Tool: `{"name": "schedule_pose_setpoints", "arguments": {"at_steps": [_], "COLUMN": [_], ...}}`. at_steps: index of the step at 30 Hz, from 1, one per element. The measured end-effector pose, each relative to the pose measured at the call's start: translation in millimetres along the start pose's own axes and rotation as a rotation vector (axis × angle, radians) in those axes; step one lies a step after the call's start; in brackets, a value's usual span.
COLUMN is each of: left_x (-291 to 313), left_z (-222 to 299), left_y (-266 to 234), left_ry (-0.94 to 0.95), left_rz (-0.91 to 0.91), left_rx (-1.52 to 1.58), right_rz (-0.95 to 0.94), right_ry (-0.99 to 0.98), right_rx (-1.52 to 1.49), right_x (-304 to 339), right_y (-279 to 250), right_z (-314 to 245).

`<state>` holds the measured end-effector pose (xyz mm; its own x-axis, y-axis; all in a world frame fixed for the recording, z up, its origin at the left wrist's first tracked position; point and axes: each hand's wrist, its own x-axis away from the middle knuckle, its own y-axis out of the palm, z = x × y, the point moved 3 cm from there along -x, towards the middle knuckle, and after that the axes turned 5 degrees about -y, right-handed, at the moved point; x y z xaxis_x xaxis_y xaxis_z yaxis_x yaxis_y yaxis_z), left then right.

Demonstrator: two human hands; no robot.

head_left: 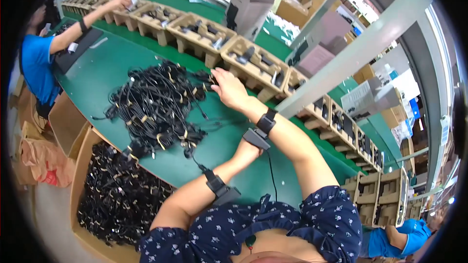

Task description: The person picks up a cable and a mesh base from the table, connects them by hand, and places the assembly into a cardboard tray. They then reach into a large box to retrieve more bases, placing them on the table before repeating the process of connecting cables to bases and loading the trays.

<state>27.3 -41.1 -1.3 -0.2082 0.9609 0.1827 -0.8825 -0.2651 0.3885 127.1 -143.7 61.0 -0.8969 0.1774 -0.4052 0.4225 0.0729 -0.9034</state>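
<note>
Nearest the camera is the person's dark blue floral top (273, 229), with both forearms rising from it, each wearing a black strap with a small device at the wrist. The left hand (246, 152) rests on the green surface (97, 75); its fingers are tucked under the right forearm, so whether it is open or closed cannot be told. The right hand (228, 87) stretches across to the far edge of a pile of black cables (158, 104), fingers loosely spread and touching the topmost cables, not closed around any.

The surface is a long green bench that curves away toward the upper left. Along its far edge runs a row of brown moulded pulp trays (204, 34), each holding small dark parts in its compartments. Pale metal frame bars (360, 53) cross overhead on the right. Cardboard boxes and packaging crowd the background.

The cable pile sits in the middle of the surface. It is a tangled heap of short black leads, many bundled with light-coloured ties. Below the surface's near edge, to the left, an open cardboard box (83, 165) is full of more such bundled cables.

At the upper left, another person in a blue shirt (36, 63) reaches an arm toward the trays. A second blue sleeve shows at the lower right.
</note>
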Motion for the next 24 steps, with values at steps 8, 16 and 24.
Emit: {"name": "schedule_pose_setpoints", "arguments": {"at_steps": [8,16,24], "left_x": [12.1,3.5,5.0], "left_z": [8.7,5.2,-3.7], "left_y": [-2.3,-3.2,7.2], "left_ry": [-0.111,-0.053,-0.153], "left_rz": [0.046,0.007,-0.131], "left_rx": [0.199,0.21,-0.037], "right_rz": [-0.261,-0.518,-0.599], "right_ry": [0.224,0.227,0.111], "right_rx": [0.013,-0.279,-0.741], "right_x": [-29.0,-27.4,34.2], "right_y": [44.7,34.1,-17.1], "right_z": [28.8,37.2,-20.4]}}
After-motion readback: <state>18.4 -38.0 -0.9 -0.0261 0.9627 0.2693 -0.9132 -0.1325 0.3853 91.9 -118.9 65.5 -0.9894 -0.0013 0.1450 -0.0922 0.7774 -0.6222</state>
